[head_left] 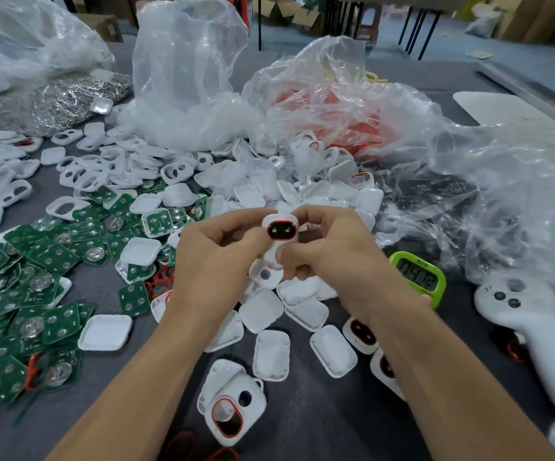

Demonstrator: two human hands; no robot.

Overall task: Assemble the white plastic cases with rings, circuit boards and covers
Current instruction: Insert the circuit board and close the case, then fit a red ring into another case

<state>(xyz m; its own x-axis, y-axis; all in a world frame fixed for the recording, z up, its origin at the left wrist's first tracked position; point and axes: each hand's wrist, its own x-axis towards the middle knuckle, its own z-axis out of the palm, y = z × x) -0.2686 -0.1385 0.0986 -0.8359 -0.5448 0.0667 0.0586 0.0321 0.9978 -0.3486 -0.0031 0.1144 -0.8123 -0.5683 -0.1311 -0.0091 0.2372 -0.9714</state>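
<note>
White case (279, 231) (red light (281, 217) on) is pinched by left hand (216, 257) and right hand (331, 254). On the tabletop (336, 414), the far-left bag (19, 44) holds rings (59, 101); circuit boards (36, 294) lie nearer.

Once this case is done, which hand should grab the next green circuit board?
Probably the left hand: the green square circuit boards lie heaped on its side, while the right hand must cross over. Both grip the white plastic case.
</note>
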